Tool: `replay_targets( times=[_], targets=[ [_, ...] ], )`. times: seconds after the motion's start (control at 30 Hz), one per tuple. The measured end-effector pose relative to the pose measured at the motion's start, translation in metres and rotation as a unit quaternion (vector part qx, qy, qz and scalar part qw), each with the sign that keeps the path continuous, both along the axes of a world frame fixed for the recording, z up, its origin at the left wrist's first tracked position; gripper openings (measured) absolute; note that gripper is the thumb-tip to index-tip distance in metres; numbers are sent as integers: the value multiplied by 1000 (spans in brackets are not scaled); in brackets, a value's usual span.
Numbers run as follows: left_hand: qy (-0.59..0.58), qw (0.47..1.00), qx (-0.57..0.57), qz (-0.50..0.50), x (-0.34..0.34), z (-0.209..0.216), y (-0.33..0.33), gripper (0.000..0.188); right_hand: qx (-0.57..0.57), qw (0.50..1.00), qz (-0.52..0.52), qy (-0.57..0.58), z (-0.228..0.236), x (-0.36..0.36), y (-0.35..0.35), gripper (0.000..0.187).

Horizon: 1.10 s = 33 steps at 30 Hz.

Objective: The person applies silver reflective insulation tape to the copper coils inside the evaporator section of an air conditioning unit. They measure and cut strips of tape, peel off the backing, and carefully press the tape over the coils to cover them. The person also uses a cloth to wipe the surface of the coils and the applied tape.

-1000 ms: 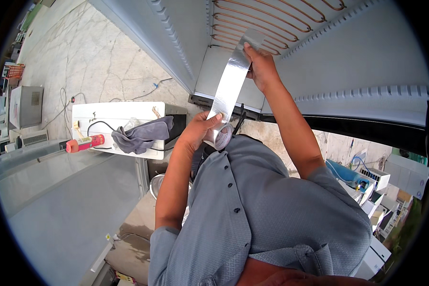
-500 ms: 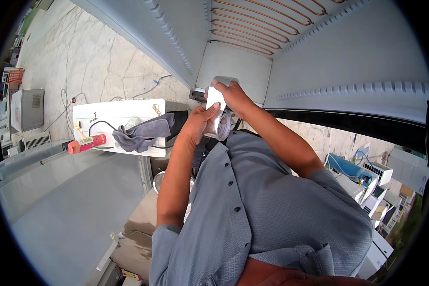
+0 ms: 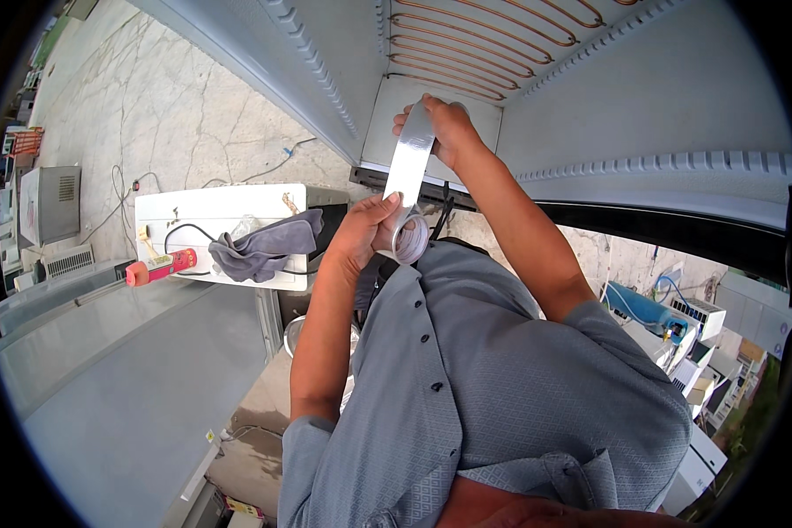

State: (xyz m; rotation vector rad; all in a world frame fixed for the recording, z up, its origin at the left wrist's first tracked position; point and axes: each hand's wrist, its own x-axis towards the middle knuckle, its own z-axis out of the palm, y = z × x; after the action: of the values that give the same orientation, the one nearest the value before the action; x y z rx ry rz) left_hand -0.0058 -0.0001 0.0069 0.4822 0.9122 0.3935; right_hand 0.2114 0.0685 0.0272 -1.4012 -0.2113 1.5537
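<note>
A roll of silver foil tape (image 3: 411, 239) is in my left hand (image 3: 366, 227), which grips it with the thumb pressed on the strip. From the roll a shiny strip (image 3: 411, 158) stretches away to my right hand (image 3: 444, 128). The fingers of my right hand pinch the strip's far end. Both hands are in front of my body at the opening of a white refrigerator cabinet (image 3: 431, 119), and the right one reaches just inside it. Bent copper tubing (image 3: 475, 44) lines the cabinet's far panel.
At left a white panel-topped unit (image 3: 167, 220) carries a grey cloth (image 3: 268, 246) and a red-pink canister (image 3: 160, 266). A large grey panel (image 3: 150, 370) stands at lower left. A blue cylinder (image 3: 634, 304) and several appliances are at right. Cables lie on the cracked concrete floor (image 3: 176, 97).
My right hand has moved away from the left, farther into the cabinet. The strip of tape between them is longer and straighter. My left hand has stayed nearly in place with the roll.
</note>
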Motion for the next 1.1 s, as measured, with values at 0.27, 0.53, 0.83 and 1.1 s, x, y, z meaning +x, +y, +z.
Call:
replay_targets(
  times=[0.27, 0.53, 0.83, 1.1],
  targets=[
    [5, 1000, -1, -2, -5, 1, -1, 27, -6, 999, -32, 7, -9, 12, 17, 43],
    [11, 998, 29, 47, -5, -9, -6, 23, -25, 998, -19, 45, -11, 2, -4, 44],
    [117, 983, 118, 81, -8, -27, 0, 19, -11, 982, 168, -85, -24, -37, -86, 65],
    [145, 974, 154, 76, -9, -28, -3, 22, 104, 957, 203, -178, -17, -49, -100, 58]
  ],
)
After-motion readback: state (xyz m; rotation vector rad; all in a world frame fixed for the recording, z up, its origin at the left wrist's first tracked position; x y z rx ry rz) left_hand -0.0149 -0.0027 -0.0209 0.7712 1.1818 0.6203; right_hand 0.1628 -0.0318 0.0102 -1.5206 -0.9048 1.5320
